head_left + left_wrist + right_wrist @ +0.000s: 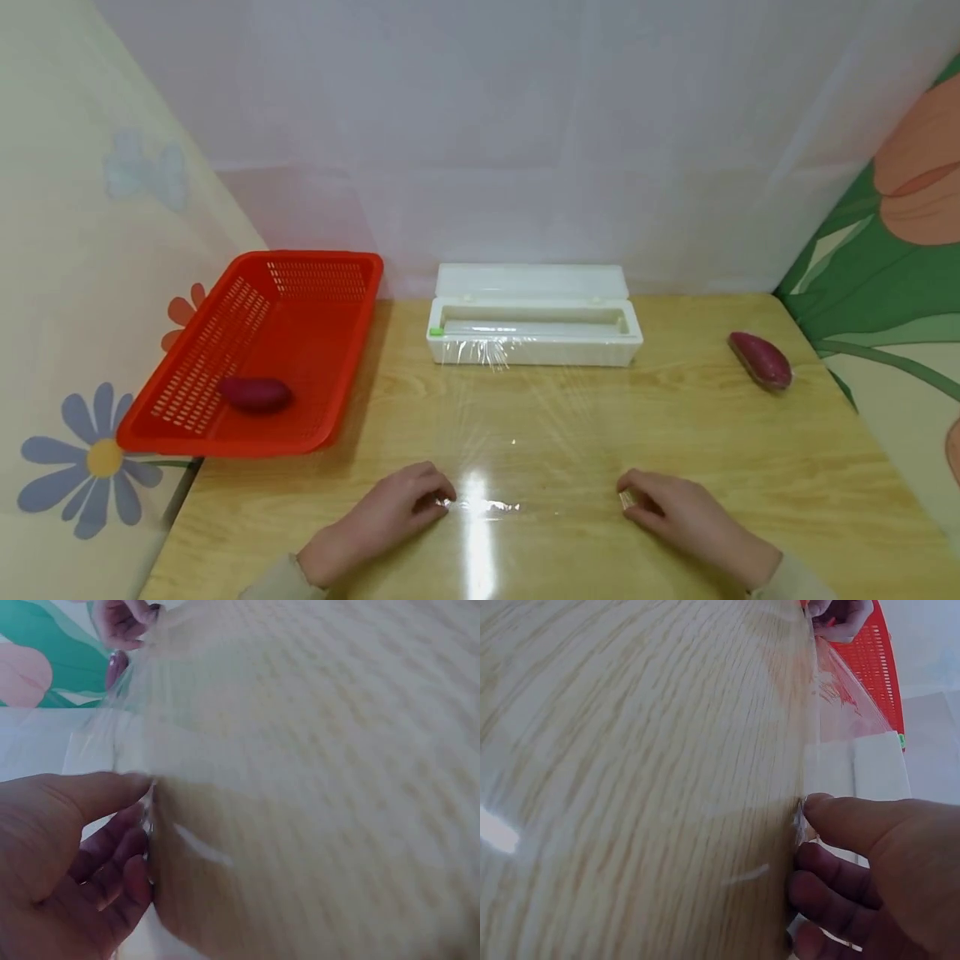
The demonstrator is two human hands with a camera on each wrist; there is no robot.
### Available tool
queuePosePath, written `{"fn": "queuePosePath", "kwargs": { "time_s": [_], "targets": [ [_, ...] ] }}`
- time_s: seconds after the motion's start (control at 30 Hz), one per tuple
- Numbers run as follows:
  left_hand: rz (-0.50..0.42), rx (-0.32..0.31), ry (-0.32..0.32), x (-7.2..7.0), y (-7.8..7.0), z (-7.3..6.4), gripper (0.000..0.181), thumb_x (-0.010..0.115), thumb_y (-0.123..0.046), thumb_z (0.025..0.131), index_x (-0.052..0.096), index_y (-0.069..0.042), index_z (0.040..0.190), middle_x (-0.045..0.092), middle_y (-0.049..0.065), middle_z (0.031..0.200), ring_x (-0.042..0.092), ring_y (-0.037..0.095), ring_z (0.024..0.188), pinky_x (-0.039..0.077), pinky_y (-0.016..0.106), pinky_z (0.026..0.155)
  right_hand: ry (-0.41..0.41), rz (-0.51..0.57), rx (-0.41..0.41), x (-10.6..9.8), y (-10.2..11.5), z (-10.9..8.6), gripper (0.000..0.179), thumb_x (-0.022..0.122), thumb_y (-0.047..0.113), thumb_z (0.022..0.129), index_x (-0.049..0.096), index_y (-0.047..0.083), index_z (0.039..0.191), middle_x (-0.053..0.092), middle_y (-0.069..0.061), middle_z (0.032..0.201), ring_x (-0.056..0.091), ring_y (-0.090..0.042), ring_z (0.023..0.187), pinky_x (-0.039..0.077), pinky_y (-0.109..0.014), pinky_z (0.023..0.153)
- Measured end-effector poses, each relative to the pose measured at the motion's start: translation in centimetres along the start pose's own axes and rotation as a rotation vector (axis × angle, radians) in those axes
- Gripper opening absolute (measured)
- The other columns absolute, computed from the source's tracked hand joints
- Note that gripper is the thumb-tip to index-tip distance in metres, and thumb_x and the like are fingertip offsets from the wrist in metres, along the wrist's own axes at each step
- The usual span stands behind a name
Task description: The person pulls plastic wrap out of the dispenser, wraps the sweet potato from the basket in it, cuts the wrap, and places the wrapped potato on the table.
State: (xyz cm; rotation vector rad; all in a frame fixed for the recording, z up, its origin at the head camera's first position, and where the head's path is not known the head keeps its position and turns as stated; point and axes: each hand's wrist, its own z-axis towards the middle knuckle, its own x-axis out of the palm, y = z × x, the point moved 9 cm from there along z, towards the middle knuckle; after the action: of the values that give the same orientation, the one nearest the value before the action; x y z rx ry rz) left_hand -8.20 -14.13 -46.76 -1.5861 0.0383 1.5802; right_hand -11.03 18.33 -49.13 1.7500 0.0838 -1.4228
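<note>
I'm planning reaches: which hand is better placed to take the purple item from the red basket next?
Probably the left hand: it is nearer the red basket than the right hand, though both hold clear film.

Pale backdrop [510, 150] — lightly creased, floral side panels [900, 283], wood-grain table [825, 467]

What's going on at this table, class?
A person's left hand and right hand pinch the near edge of a sheet of clear film that runs from an open white box. One purple vegetable lies in a red basket; a second one, on the table at the right, looks wrapped in something clear.
</note>
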Motion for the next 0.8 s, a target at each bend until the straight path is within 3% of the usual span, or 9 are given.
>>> {"fn": "queuePosePath", "kwargs": {
  "time_s": [0.17,0.33,0.43,0.57,0.67,0.8],
  "targets": [
    [0.022,-0.038,0.052,-0.5,0.0,0.1,0.020,0.082,-0.008,0.086,0.073,-0.018,0.101,0.062,-0.010,0.096,0.054,0.005,0.090,0.053,0.024,0.078,-0.036,-0.034,-0.033,-0.5,0.4,0.0,0.029,0.077,0.021,0.095,0.067,0.015,0.122,0.048,0.024,0.078,0.044,0.007,0.067,0.044,-0.022,0.057],
    [-0.010,-0.063,0.195,-0.5,-0.2,0.2,0.014,0.078,-0.009,0.091,0.072,-0.022,0.092,0.059,-0.015,0.091,0.053,0.001,0.085,0.051,0.023,0.075,-0.078,-0.060,-0.069,-0.7,0.7,0.0,0.032,0.079,0.021,0.093,0.066,0.016,0.122,0.047,0.025,0.078,0.043,0.007,0.068,0.045,-0.024,0.057],
    [-0.042,-0.052,0.244,-1.5,-0.7,0.4,0.013,0.077,-0.010,0.093,0.073,-0.022,0.090,0.060,-0.018,0.089,0.054,-0.002,0.085,0.051,0.022,0.076,-0.088,-0.058,-0.078,-0.7,0.7,0.1,0.032,0.079,0.019,0.092,0.066,0.016,0.121,0.046,0.025,0.077,0.043,0.008,0.067,0.045,-0.024,0.057],
    [-0.058,-0.050,0.214,-5.1,-1.2,1.2,0.008,0.075,-0.011,0.096,0.075,-0.018,0.096,0.065,-0.016,0.092,0.058,-0.001,0.086,0.055,0.025,0.077,-0.069,-0.017,-0.066,-0.5,0.4,0.3,0.031,0.078,0.017,0.093,0.064,0.016,0.120,0.045,0.024,0.075,0.043,0.007,0.065,0.044,-0.023,0.057],
    [-0.069,-0.105,0.184,-8.7,-0.6,1.5,0.006,0.073,-0.012,0.098,0.075,-0.017,0.100,0.069,-0.013,0.093,0.060,0.000,0.086,0.057,0.027,0.076,-0.033,0.034,-0.050,-0.3,0.2,0.4,0.030,0.076,0.016,0.094,0.063,0.015,0.121,0.046,0.023,0.075,0.043,0.007,0.064,0.044,-0.022,0.057],
    [-0.053,-0.207,0.121,-13.7,1.3,1.0,0.009,0.075,-0.013,0.098,0.075,-0.020,0.103,0.071,-0.013,0.093,0.061,0.002,0.085,0.056,0.028,0.074,0.001,0.063,-0.039,0.1,-0.1,0.5,0.029,0.075,0.017,0.096,0.063,0.014,0.122,0.046,0.023,0.075,0.043,0.007,0.064,0.044,-0.022,0.057]
  ]
}}
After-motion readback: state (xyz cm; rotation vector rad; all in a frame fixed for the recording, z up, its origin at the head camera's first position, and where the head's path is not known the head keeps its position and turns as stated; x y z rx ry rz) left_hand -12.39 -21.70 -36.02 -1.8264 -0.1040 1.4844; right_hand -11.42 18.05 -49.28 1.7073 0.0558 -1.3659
